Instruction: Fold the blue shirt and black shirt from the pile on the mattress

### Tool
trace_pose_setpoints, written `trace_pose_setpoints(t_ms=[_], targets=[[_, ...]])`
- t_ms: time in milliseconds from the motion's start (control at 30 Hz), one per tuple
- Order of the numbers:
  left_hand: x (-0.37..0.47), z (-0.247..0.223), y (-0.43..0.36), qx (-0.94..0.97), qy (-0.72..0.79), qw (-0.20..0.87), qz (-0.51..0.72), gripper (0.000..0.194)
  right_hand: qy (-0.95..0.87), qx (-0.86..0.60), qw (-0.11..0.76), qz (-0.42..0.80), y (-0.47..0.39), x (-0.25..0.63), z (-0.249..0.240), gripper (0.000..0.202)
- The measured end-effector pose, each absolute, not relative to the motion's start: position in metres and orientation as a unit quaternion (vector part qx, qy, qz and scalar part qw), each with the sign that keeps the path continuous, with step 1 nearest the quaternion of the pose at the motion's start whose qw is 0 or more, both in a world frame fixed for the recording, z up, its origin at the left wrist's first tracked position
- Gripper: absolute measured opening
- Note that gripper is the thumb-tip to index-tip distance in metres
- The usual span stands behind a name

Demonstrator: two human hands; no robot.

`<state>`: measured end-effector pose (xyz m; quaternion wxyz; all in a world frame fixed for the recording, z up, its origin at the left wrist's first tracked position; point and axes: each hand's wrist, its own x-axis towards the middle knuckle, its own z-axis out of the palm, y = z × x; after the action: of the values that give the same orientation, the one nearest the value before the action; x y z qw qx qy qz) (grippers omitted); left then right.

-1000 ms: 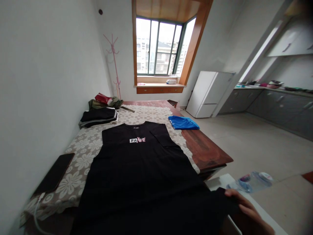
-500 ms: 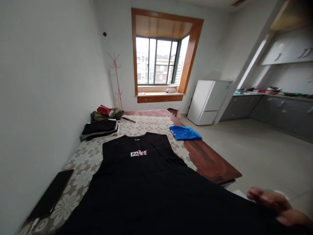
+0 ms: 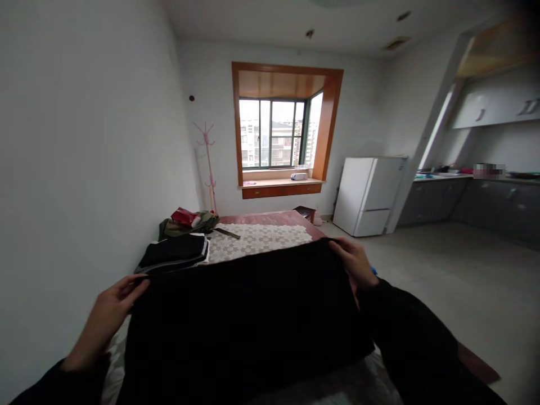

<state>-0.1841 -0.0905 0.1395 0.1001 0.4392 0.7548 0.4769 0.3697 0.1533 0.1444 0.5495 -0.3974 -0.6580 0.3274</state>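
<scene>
A black T-shirt (image 3: 244, 315) is stretched between my two hands above the table, its upper edge nearly straight. My left hand (image 3: 120, 298) pinches the left corner of that edge. At the right corner, my right hand (image 3: 352, 259) grips the cloth between thumb and fingers. The shirt's printed front is out of sight. Beyond the shirt lies the patterned tablecloth (image 3: 261, 237). A stack of folded dark clothes (image 3: 172, 251) sits just past my left hand. Only a sliver of blue cloth (image 3: 373, 270) shows behind my right wrist.
The wall (image 3: 84, 140) runs close along the left. A red packet (image 3: 184, 217) rests on olive cloth at the table's far left, near a dark strip (image 3: 228, 233). A pink coat rack (image 3: 208, 163) stands behind. The white fridge (image 3: 367, 194) is at the back right.
The black T-shirt, spread flat with its print showing before, is now lifted and doubled over, print hidden. Both hands hold its edge; my left hand has come into view. The camera has tilted up.
</scene>
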Motion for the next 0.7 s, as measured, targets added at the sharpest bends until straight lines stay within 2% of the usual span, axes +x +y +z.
trace_pose_setpoints(t_ms=[100, 200, 267, 333, 467, 700], targets=[[-0.197, 0.114, -0.013, 0.447, 0.759, 0.105, 0.461, 0.054, -0.702, -0.463, 0.444, 0.309, 0.224, 0.330, 0.112, 0.047], [-0.207, 0.074, 0.033, 0.447, 0.775, 0.098, 0.436, 0.033, -0.712, -0.512, 0.392, 0.277, 0.265, 0.305, 0.071, 0.029], [-0.212, 0.051, 0.048, 0.446, 0.785, 0.094, 0.419, 0.026, -0.717, -0.539, 0.364, 0.250, 0.279, 0.297, 0.047, 0.015], [-0.216, 0.034, 0.054, 0.445, 0.794, 0.085, 0.405, 0.025, -0.722, -0.558, 0.342, 0.224, 0.289, 0.294, 0.028, 0.008], [-0.223, 0.020, 0.058, 0.448, 0.803, 0.069, 0.387, 0.031, -0.734, -0.572, 0.315, 0.186, 0.301, 0.298, 0.004, 0.012], [-0.229, 0.022, 0.053, 0.455, 0.800, 0.089, 0.381, 0.039, -0.757, -0.559, 0.297, 0.160, 0.302, 0.303, -0.001, 0.013]])
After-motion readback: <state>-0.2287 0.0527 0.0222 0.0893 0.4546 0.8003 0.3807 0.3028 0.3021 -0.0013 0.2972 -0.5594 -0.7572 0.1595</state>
